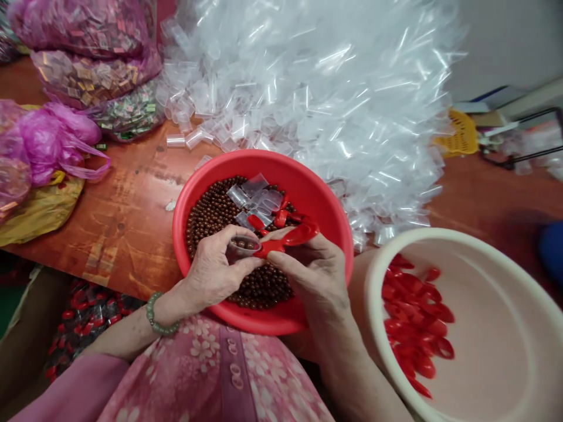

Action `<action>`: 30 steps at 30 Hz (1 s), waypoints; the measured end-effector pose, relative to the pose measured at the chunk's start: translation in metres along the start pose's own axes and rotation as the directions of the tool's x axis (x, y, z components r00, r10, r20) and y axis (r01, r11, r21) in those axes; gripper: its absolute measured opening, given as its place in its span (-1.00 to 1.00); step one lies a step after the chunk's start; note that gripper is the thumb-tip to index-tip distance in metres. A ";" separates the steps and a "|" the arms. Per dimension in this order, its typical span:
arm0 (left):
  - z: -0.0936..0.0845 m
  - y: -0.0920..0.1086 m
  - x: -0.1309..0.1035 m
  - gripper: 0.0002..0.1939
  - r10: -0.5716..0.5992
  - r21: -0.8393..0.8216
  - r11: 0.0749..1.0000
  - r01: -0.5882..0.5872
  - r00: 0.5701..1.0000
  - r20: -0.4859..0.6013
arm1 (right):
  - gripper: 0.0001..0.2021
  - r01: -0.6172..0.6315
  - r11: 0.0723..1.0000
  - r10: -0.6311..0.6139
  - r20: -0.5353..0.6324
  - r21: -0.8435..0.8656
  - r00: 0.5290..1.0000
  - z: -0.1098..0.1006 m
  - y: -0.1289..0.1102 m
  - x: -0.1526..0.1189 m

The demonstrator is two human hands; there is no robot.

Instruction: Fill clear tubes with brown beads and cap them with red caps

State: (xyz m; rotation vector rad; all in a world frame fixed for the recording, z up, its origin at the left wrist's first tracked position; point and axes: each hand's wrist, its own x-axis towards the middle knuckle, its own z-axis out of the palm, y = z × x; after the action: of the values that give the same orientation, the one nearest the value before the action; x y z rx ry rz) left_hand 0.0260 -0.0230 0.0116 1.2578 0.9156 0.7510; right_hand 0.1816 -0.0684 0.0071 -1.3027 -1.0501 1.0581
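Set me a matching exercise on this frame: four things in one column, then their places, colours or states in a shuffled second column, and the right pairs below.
Things
1. Bracelet
2. Brown beads
3. White tub
4. Left hand

Descriptions
A. Has red pieces inside
B. Holding a clear cup
C. Green
D. Mostly in the red basin

Right pairs: 1-C, 2-D, 3-A, 4-B
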 end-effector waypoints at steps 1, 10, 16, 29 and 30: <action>-0.001 0.000 0.000 -0.81 -0.011 -0.022 1.000 0.011 1.000 0.005 | -0.81 0.010 1.000 -0.010 0.004 -0.007 1.000 0.000 0.000 0.000; -0.006 -0.003 0.002 -0.76 -0.095 -0.116 0.988 0.105 0.991 0.093 | -0.88 0.086 0.963 -0.060 0.108 -0.255 0.992 -0.012 -0.014 -0.001; -0.004 -0.009 0.001 -0.77 -0.087 -0.048 0.995 0.091 0.992 0.094 | -0.94 0.051 0.927 0.002 0.141 -0.370 0.990 -0.014 -0.020 -0.008; -0.006 -0.002 0.001 -0.83 -0.028 0.055 0.998 0.016 0.972 0.234 | -0.79 0.027 0.929 -0.075 -0.115 -0.369 0.991 -0.015 -0.019 -0.007; -0.007 -0.002 0.001 -0.86 -0.040 0.039 0.999 0.032 0.969 0.243 | -0.81 0.036 0.935 -0.087 -0.129 -0.353 0.988 -0.012 -0.020 -0.006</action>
State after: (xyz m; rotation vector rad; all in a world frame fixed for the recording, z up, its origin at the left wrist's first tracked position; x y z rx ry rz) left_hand 0.0204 -0.0195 0.0095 1.3273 0.7509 0.5393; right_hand 0.1919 -0.0768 0.0269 -1.5940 -1.1984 0.7374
